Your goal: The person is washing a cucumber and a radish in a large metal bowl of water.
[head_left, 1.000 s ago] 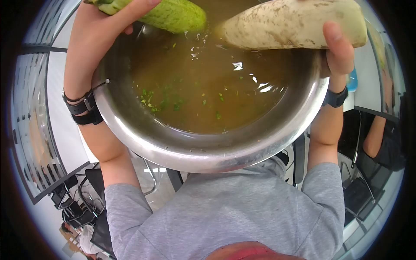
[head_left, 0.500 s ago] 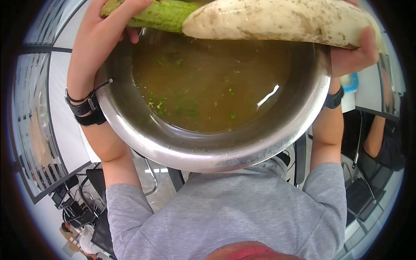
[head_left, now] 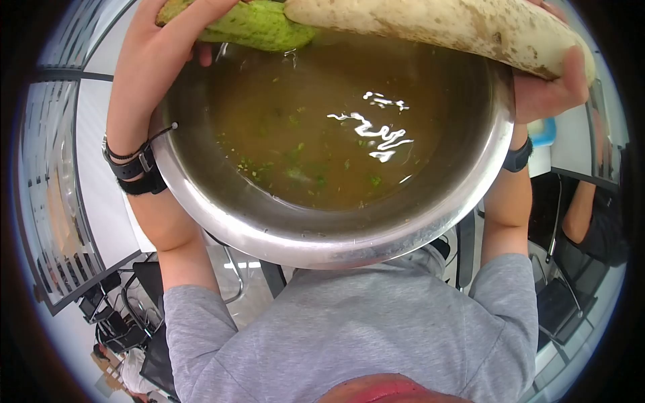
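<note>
A large steel basin (head_left: pixel 322 252) of cloudy brown water stands against my body, with green scraps floating in it. My left hand (head_left: pixel 164 40) is at its far left rim, closed round a light green, bumpy long vegetable (head_left: pixel 259 27) whose rounded end dips to the water. My right hand (head_left: pixel 557 87) grips the thick end of a white daikon (head_left: pixel 430 27) at the far right rim, thumb on its side. Brown soil marks cover the daikon. Its narrower end overlaps the green vegetable; the top of both is cut off by the view's edge.
White tables (head_left: pixel 101 181) stand to the left, and a blue-rimmed container (head_left: pixel 543 131) is beyond my right wrist. Another person's arm (head_left: pixel 579 211) shows at the right. Black chairs (head_left: pixel 154 349) are behind at lower left.
The daikon's narrow end has shifted upward in view, and the green vegetable's rounded end now shows. Ripples with bright reflections have spread over the water, and the scraps have drifted.
</note>
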Available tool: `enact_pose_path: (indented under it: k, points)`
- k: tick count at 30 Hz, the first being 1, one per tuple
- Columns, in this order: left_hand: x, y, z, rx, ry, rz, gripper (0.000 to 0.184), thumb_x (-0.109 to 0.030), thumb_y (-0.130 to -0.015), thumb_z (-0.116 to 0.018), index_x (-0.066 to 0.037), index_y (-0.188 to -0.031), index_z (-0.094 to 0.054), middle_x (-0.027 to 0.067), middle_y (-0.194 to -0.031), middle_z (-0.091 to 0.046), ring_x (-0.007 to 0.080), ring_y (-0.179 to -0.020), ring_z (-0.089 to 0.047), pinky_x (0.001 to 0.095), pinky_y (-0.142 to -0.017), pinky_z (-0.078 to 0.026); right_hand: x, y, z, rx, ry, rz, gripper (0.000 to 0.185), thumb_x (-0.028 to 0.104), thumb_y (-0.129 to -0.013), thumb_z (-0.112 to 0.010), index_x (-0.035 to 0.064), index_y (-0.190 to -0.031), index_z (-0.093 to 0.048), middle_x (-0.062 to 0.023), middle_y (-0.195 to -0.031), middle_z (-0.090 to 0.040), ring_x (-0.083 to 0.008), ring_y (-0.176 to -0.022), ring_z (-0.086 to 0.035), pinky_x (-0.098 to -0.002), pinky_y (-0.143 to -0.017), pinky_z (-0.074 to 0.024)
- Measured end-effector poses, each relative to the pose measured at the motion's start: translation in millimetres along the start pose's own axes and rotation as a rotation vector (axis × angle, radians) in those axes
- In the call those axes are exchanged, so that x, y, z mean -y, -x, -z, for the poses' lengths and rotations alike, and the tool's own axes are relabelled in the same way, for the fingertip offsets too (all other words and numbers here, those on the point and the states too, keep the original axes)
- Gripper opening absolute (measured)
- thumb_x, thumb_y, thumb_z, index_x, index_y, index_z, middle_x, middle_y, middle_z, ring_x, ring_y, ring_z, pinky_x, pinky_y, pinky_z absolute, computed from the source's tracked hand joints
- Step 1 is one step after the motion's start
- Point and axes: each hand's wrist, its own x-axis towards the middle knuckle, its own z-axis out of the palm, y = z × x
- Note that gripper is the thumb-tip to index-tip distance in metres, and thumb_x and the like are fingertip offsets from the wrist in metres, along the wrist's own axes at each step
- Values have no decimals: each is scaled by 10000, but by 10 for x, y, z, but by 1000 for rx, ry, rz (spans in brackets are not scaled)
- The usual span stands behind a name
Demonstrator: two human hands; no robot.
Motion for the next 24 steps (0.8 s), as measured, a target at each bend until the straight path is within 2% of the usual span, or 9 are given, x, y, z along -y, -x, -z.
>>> enact_pose_path:
  k: [2, 5, 8, 9, 10, 13, 18, 20, 24]
  points:
    - [4, -4, 2, -32, -21, 16, 252, -295, -1008, -575, -100, -998, -735, -5, -1117, -755, -30, -729, -533, 166, -584, -337, -25, -20, 47, -1, 21, 8, 355, 382, -952, -571, 109, -1179, -543, -107, -1106, -584, -262, -1048, -589, -411, -919, -513]
    - [54, -27, 104, -36, -21, 18, 295, -315, -1019, -543, -88, -963, -724, 15, -1103, -758, -30, -682, -522, 164, -543, -314, -61, -50, 113, 137, 144, 60, 427, 417, -914, -610, 112, -1201, -527, -112, -1100, -576, -267, -1013, -585, -400, -919, -504]
    - [68, -3, 88, -142, 34, 35, 333, -330, -1027, -516, -80, -936, -716, 39, -1082, -760, -35, -663, -529, 168, -506, -295, -28, -15, 0, 144, 13, 22, 549, 463, -843, -674, 79, -1203, -517, -132, -1065, -575, -255, -978, -584, -383, -921, -490]
    - [81, -3, 108, -142, 34, 36, 333, -330, -1027, -516, -80, -936, -716, 39, -1082, -760, -35, -663, -529, 168, -506, -295, 6, -24, 35, 192, 51, -70, 594, 478, -813, -697, 57, -1191, -515, -134, -1044, -576, -248, -977, -585, -375, -920, -487]
    - [105, -13, 149, -124, 54, 37, 333, -335, -1024, -518, -81, -939, -717, 44, -1064, -758, -28, -685, -553, 167, -497, -290, 32, -34, 73, 240, 89, -161, 639, 494, -783, -720, 35, -1178, -513, -137, -1024, -577, -241, -976, -587, -367, -920, -484]
    - [172, -28, 190, -123, 157, 37, 342, -331, -1031, -500, -67, -969, -709, 66, -1053, -744, 2, -750, -601, 163, -477, -285, -41, -110, 226, 359, 206, -100, 698, 526, -747, -747, 6, -1151, -514, -137, -993, -581, -229, -972, -592, -351, -905, -493]
    - [386, -50, 345, -184, 422, -60, 376, -282, -1064, -416, -1, -1054, -666, 137, -1108, -704, 86, -906, -657, 157, -457, -320, 37, -50, 125, 292, 124, -246, 710, 513, -710, -790, 10, -1135, -524, -123, -986, -580, -227, -969, -599, -343, -885, -498]
    - [495, -89, 481, -87, 508, -198, 390, -245, -1077, -369, 35, -1091, -640, 182, -1167, -676, 123, -976, -663, 159, -462, -368, 30, -64, 139, 282, 88, -284, 710, 502, -699, -803, 11, -1131, -526, -121, -982, -578, -225, -966, -603, -343, -880, -498]
    - [634, -164, 604, 46, 770, -226, 404, -246, -1078, -364, 41, -1113, -645, 205, -1200, -671, 145, -1010, -669, 164, -479, -406, 67, -74, 156, 340, 155, -272, 701, 496, -689, -812, 14, -1113, -532, -114, -977, -577, -227, -958, -610, -344, -872, -501]
